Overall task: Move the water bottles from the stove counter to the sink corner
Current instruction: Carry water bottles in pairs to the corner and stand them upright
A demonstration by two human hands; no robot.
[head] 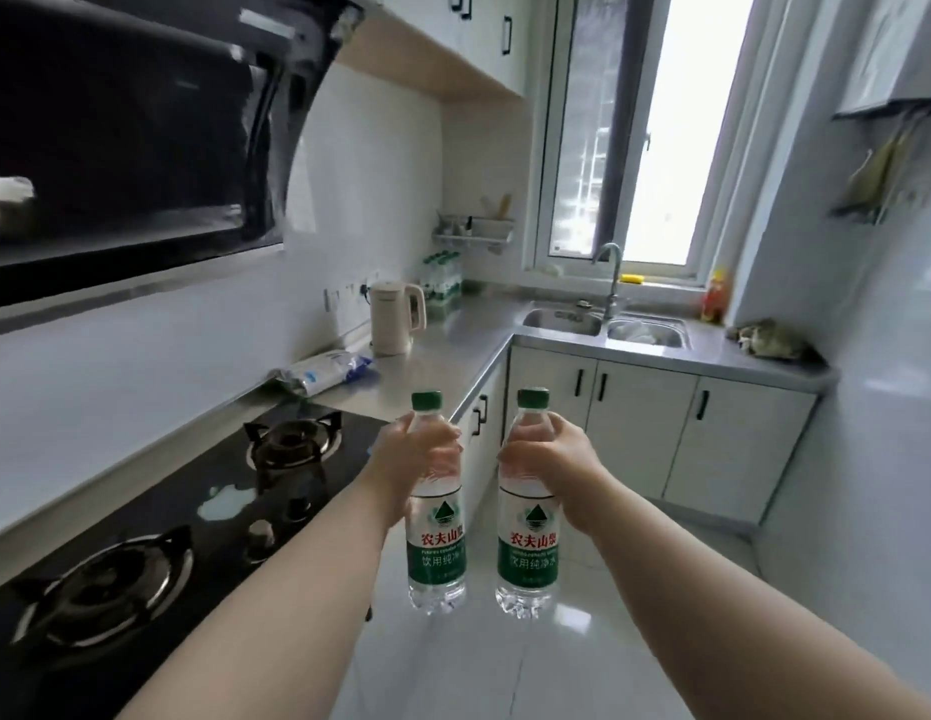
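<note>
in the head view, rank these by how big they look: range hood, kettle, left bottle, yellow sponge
1. range hood
2. left bottle, though it is nearest the camera, so its lead over the kettle is unsure
3. kettle
4. yellow sponge

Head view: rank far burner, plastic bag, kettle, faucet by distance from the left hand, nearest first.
From the left hand:
1. Far burner, just left of it on the stove.
2. Plastic bag, on the counter past the stove.
3. Kettle, further along the counter.
4. Faucet, at the sink in the far corner.
</note>
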